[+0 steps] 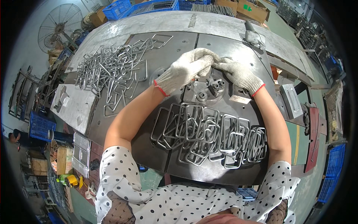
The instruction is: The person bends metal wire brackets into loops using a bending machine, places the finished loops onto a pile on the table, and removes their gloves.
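My left hand [188,69] and my right hand [240,74] wear white knit gloves with red cuffs. They meet over the far side of a metal fixture [214,86] bolted to the steel table. Both hands are closed, fingertips touching; whatever is between them is hidden by the gloves. Nearer to me lies a heap of bent-wire rectangular metal frames [201,132], between my forearms. A second, tangled pile of similar wire frames [112,69] rests on the table to the left of my left hand.
The steel tabletop [186,173] has a seam and bolt holes. A grey tool with a cable [255,39] sits at the far right. Blue crates [153,6] and cardboard boxes [251,10] stand beyond the table. A large fan [59,28] is at the far left.
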`<action>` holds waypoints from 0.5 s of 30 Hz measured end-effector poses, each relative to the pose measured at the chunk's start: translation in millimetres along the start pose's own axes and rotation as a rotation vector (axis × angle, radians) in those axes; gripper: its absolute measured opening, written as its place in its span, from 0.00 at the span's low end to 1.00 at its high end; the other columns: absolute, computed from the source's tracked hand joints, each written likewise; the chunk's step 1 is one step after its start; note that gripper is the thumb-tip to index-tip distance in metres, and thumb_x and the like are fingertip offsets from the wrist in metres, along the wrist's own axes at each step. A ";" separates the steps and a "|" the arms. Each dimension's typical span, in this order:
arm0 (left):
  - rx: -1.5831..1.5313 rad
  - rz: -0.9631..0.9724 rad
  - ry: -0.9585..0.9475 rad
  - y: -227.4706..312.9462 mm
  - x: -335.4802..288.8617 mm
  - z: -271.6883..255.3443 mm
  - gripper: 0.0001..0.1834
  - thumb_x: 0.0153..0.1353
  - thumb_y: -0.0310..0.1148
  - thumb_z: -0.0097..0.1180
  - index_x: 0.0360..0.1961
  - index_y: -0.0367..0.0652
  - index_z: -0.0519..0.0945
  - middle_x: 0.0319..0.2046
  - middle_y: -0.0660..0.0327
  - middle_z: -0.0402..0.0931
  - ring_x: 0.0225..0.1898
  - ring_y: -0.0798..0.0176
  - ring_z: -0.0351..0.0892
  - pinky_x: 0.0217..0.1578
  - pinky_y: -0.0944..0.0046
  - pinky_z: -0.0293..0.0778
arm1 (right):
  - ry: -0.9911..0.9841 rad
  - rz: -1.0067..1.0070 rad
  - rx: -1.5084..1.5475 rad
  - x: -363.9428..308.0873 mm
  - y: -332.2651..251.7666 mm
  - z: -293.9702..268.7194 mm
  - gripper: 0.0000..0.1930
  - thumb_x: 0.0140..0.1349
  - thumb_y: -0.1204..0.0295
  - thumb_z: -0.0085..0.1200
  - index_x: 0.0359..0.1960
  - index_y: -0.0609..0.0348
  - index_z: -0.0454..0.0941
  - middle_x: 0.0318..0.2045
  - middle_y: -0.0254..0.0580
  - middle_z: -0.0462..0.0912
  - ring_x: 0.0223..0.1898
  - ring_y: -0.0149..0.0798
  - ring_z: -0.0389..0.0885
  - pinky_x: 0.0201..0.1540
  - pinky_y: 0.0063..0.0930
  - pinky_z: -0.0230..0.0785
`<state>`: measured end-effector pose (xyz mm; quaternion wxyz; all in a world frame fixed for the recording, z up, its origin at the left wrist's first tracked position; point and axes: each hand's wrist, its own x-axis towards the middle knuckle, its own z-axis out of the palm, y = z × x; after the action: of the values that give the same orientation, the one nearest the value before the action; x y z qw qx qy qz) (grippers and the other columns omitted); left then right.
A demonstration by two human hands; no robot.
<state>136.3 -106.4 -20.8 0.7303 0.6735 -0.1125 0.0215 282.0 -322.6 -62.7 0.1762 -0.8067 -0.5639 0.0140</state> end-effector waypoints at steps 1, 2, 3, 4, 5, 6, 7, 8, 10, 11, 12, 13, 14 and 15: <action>0.003 0.005 0.001 0.0 -0.4 0.1 0.13 0.77 0.31 0.50 0.53 0.36 0.81 0.30 0.69 0.74 0.29 0.78 0.66 0.29 0.75 0.62 | 0.000 0.000 0.000 0.0 -0.4 0.2 0.30 0.62 0.81 0.48 0.68 0.48 0.75 0.66 0.47 0.74 0.66 0.54 0.72 0.70 0.44 0.66; 0.006 0.012 0.002 0.5 -0.5 0.2 0.13 0.77 0.31 0.50 0.53 0.36 0.82 0.29 0.69 0.74 0.29 0.78 0.66 0.29 0.75 0.62 | 0.007 -0.009 -0.002 0.1 -0.6 0.2 0.30 0.62 0.81 0.48 0.68 0.48 0.74 0.66 0.47 0.74 0.66 0.54 0.71 0.70 0.44 0.66; 0.005 0.012 0.002 1.0 -0.6 0.2 0.13 0.77 0.31 0.50 0.53 0.36 0.82 0.29 0.69 0.74 0.29 0.78 0.66 0.29 0.75 0.62 | 0.014 -0.018 -0.004 0.0 -0.6 0.1 0.30 0.62 0.81 0.48 0.68 0.48 0.74 0.66 0.47 0.74 0.65 0.54 0.71 0.70 0.44 0.65; 0.008 0.007 -0.011 1.5 -0.8 0.1 0.13 0.77 0.31 0.50 0.53 0.36 0.82 0.29 0.69 0.74 0.29 0.78 0.66 0.29 0.74 0.62 | 0.014 -0.017 -0.005 -0.6 -0.4 -0.4 0.30 0.62 0.81 0.48 0.68 0.48 0.74 0.66 0.47 0.74 0.65 0.54 0.71 0.70 0.44 0.65; 0.011 0.003 -0.022 2.2 -1.1 -0.6 0.13 0.77 0.31 0.50 0.53 0.36 0.82 0.29 0.70 0.73 0.28 0.78 0.66 0.29 0.74 0.62 | -0.002 -0.004 -0.005 -0.5 -1.9 -2.3 0.30 0.62 0.81 0.48 0.68 0.48 0.74 0.66 0.47 0.74 0.66 0.54 0.71 0.70 0.44 0.65; 0.012 0.004 -0.021 2.8 -1.3 -1.3 0.13 0.77 0.31 0.50 0.53 0.36 0.82 0.29 0.70 0.73 0.28 0.78 0.66 0.29 0.74 0.62 | -0.018 0.010 -0.005 -0.4 -3.7 -3.9 0.31 0.62 0.82 0.48 0.68 0.48 0.74 0.66 0.47 0.74 0.66 0.55 0.71 0.70 0.44 0.65; 0.027 -0.015 -0.025 3.3 -1.6 -2.1 0.13 0.77 0.32 0.50 0.52 0.36 0.82 0.28 0.70 0.73 0.28 0.78 0.66 0.29 0.74 0.62 | -0.018 0.009 -0.005 -0.2 -5.3 -4.6 0.31 0.62 0.82 0.48 0.68 0.48 0.74 0.66 0.47 0.74 0.66 0.55 0.71 0.70 0.44 0.65; 0.041 -0.033 -0.029 3.5 -1.3 -2.3 0.13 0.77 0.32 0.50 0.52 0.37 0.82 0.28 0.70 0.73 0.28 0.78 0.66 0.28 0.74 0.62 | -0.020 0.013 -0.018 -0.5 -6.4 -5.2 0.31 0.62 0.82 0.48 0.68 0.48 0.74 0.66 0.48 0.74 0.66 0.55 0.71 0.70 0.44 0.65; 0.041 -0.027 -0.028 1.6 -0.1 -2.7 0.13 0.77 0.32 0.50 0.52 0.37 0.82 0.28 0.70 0.73 0.28 0.78 0.65 0.28 0.74 0.62 | -0.021 0.018 -0.031 -0.3 -8.3 -6.4 0.31 0.61 0.82 0.48 0.68 0.48 0.74 0.66 0.48 0.74 0.66 0.55 0.71 0.70 0.44 0.65; 0.040 -0.022 -0.027 2.3 0.4 -1.8 0.13 0.77 0.32 0.50 0.52 0.37 0.82 0.27 0.70 0.73 0.28 0.78 0.65 0.28 0.75 0.61 | -0.021 0.018 -0.028 -0.4 -8.5 -6.9 0.31 0.61 0.81 0.48 0.68 0.48 0.74 0.66 0.48 0.74 0.66 0.55 0.71 0.70 0.44 0.65; 0.040 -0.022 -0.026 3.2 0.3 -1.4 0.13 0.77 0.32 0.50 0.52 0.37 0.82 0.27 0.70 0.73 0.28 0.78 0.65 0.28 0.75 0.61 | -0.020 0.018 -0.025 -0.3 -8.6 -6.9 0.31 0.61 0.81 0.49 0.69 0.47 0.74 0.66 0.47 0.74 0.66 0.55 0.71 0.71 0.44 0.65; 0.045 -0.022 -0.030 4.1 -0.4 -1.1 0.13 0.77 0.32 0.50 0.52 0.37 0.82 0.27 0.70 0.73 0.27 0.78 0.65 0.27 0.75 0.61 | -0.020 0.017 -0.024 0.1 -7.5 -5.3 0.31 0.61 0.81 0.49 0.69 0.47 0.74 0.66 0.47 0.74 0.66 0.55 0.71 0.71 0.44 0.65; 0.050 -0.021 -0.033 6.1 -1.4 -0.8 0.13 0.77 0.33 0.50 0.52 0.37 0.82 0.27 0.70 0.73 0.27 0.79 0.65 0.27 0.75 0.60 | -0.007 -0.001 -0.034 0.8 -6.3 -3.6 0.31 0.62 0.81 0.49 0.69 0.47 0.73 0.66 0.48 0.74 0.66 0.55 0.71 0.70 0.44 0.65; 0.053 -0.021 -0.030 6.7 -1.8 -0.6 0.13 0.77 0.33 0.50 0.52 0.37 0.82 0.27 0.70 0.73 0.27 0.79 0.65 0.27 0.75 0.60 | 0.007 -0.020 -0.043 1.3 -4.9 -2.6 0.31 0.62 0.81 0.49 0.70 0.47 0.72 0.65 0.48 0.75 0.66 0.55 0.71 0.69 0.45 0.66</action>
<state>133.4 -105.0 -14.6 0.7105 0.6941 -0.1159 0.0067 278.6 -320.6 -58.6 0.1608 -0.8048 -0.5714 -0.0027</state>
